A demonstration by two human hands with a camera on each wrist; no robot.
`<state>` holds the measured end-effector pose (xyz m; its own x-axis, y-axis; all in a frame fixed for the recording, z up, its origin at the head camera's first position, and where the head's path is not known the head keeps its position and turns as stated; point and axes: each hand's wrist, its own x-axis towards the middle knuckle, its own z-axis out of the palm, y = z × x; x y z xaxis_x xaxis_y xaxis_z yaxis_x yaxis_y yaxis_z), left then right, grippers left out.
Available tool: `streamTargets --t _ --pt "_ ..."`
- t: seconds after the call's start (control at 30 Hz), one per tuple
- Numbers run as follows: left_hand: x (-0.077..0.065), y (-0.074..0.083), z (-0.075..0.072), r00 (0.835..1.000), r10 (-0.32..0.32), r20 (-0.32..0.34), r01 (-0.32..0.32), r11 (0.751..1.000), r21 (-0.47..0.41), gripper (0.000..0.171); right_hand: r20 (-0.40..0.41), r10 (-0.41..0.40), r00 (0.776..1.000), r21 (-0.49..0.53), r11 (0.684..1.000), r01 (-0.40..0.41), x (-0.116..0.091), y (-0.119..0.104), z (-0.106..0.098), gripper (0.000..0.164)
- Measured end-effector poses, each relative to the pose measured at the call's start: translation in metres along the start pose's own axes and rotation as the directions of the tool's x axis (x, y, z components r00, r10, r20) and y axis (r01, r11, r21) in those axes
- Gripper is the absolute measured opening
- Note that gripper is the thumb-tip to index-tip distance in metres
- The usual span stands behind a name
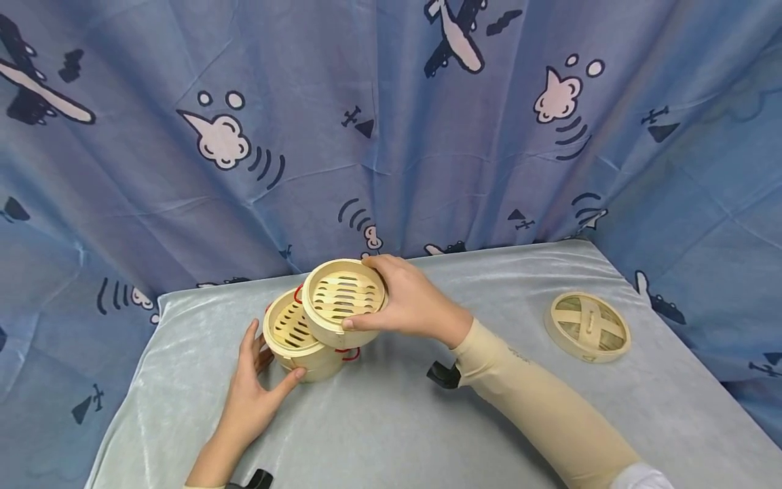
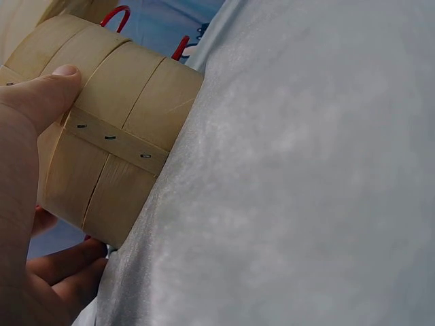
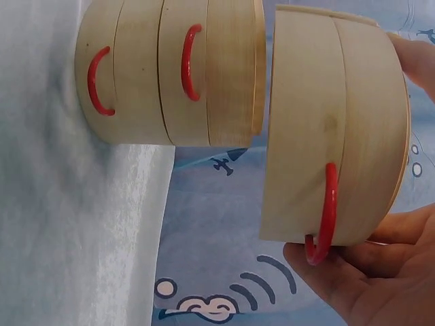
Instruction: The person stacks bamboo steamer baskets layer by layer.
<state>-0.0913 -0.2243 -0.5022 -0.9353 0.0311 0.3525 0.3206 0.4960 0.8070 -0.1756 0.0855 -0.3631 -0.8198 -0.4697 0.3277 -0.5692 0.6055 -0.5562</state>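
Note:
My right hand [image 1: 412,299] grips a round bamboo steamer basket [image 1: 343,297] by its side, thumb near the front rim and fingers at the back. Slots run across its floor, and a red handle [image 3: 329,210] shows on its wall in the right wrist view. This basket is raised, overlapping a stack of two bamboo steamer baskets [image 1: 314,365] in the head view; a gap shows between them in the right wrist view. Around the stack's left side curls my left hand [image 1: 253,397], its thumb [image 2: 51,95] on the wall and other fingers behind.
A round bamboo steamer lid [image 1: 589,327] with a strap handle lies on the right of the table. Grey cloth [image 1: 427,428] covers the table. Behind it hangs a blue curtain [image 1: 318,136] with printed airplanes.

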Motion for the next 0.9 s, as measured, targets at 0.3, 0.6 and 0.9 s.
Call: streamTargets --t 0.3,0.6,0.9 --pt "-0.002 -0.001 -0.001 1.0 -0.003 0.009 0.003 1.0 0.008 0.122 0.032 -0.025 0.999 0.002 1.0 0.025 0.009 -0.004 0.011 0.094" --pt "-0.001 0.001 0.001 1.0 -0.003 0.009 0.003 1.0 -0.019 0.122 0.043 -0.025 0.999 0.015 1.0 0.024 0.017 -0.004 0.015 0.092" --pt "0.0 0.0 0.0 1.0 -0.001 0.001 0.001 1.0 -0.01 0.122 0.055 -0.019 0.998 0.05 0.999 0.016 0.023 -0.007 0.02 0.088"
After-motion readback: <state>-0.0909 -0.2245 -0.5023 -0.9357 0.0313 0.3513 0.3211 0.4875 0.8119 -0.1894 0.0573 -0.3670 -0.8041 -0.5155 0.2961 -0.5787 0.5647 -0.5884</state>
